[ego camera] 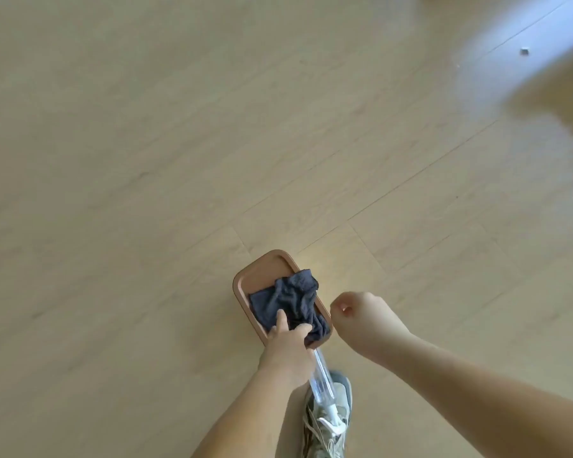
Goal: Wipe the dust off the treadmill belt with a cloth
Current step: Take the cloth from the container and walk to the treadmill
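A crumpled dark blue cloth lies on a brown oblong tray low over the wooden floor. My left hand reaches onto the tray's near end and pinches the cloth's near edge between thumb and finger. I cannot tell whether it also holds the tray. A clear spray bottle with a white nozzle sticks out from under that hand toward me. My right hand hovers just right of the tray, its fingers loosely curled and holding nothing. No treadmill is in view.
Pale wooden floor fills the view on all sides. My light-coloured laced shoe is at the bottom, under the spray bottle. A tiny grey scrap lies far off at the upper right.
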The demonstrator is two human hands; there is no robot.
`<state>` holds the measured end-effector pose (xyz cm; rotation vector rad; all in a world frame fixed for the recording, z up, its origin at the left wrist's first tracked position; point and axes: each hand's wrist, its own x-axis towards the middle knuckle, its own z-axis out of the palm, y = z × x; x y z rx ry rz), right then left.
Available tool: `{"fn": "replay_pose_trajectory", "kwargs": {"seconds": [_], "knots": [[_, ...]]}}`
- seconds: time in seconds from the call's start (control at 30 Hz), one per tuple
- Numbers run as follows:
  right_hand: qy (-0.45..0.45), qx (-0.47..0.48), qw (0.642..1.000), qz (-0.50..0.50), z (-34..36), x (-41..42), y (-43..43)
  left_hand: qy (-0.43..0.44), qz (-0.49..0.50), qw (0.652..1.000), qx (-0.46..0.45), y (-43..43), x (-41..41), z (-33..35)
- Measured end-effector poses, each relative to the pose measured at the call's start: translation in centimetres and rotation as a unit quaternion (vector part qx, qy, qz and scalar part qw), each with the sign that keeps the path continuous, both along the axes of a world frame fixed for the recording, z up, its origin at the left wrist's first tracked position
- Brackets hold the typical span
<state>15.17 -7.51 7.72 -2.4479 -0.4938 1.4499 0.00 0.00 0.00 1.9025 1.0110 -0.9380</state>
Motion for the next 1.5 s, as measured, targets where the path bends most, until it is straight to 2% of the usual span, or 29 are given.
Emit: {"fn": "replay_pose_trajectory", "kwargs": {"seconds": [0.13, 0.23, 0.37, 0.47, 0.6, 0.7, 0.77, 0.87, 1.0, 1.17, 1.33, 1.43, 1.5], "knots": [[0.019, -0.005, 1.0, -0.019, -3.5, 0.0, -0.4, 0.019, 0.022, 0.999, -0.045, -1.0, 0.9, -4.1], [0.014, 0.002, 0.999, -0.032, -5.1, 0.0, -1.2, 0.013, 0.004, 1.0, 0.001, -2.2, 1.0, -6.0], [0.01, -0.003, 0.999, -0.04, -4.7, 0.3, -2.9, -0.101, 0.057, 0.988, 0.106, -2.5, 1.9, -5.5], [0.013, 0.007, 0.999, -0.051, -2.2, 1.9, -4.9, -0.165, 0.109, 0.971, 0.132, -3.3, 4.3, -0.6], [0.05, 0.038, 0.988, -0.139, 5.2, 6.6, -8.8, -0.222, 0.227, 0.946, 0.07, -7.2, 9.8, 10.5], [0.144, 0.085, 0.94, -0.299, 13.5, 11.2, -13.7, -0.278, 0.292, 0.914, -0.038, -12.1, 14.8, 20.8], [0.188, 0.131, 0.896, -0.38, 20.1, 14.8, -18.3, -0.303, 0.278, 0.909, -0.07, -16.3, 18.2, 27.8], [0.215, 0.212, 0.868, -0.394, 30.8, 19.8, -26.5, -0.324, 0.228, 0.911, -0.112, -23.3, 23.6, 38.1], [0.157, 0.249, 0.861, -0.414, 43.3, 25.1, -37.9, -0.327, 0.145, 0.92, -0.16, -33.3, 30.8, 49.0], [0.028, 0.26, 0.837, -0.481, 54.2, 30.7, -50.5, -0.334, 0.069, 0.919, -0.197, -44.9, 39.0, 60.7], [-0.044, 0.287, 0.825, -0.484, 61.8, 36.4, -58.0, -0.399, 0.065, 0.9, -0.163, -51.6, 46.9, 65.6], [-0.059, 0.308, 0.833, -0.455, 65.0, 41.9, -61.2, -0.412, 0.075, 0.884, -0.211, -53.9, 53.4, 67.7], [-0.08, 0.319, 0.846, -0.419, 66.7, 46.3, -63.0, -0.404, 0.025, 0.886, -0.226, -54.7, 58.3, 67.6]]}}
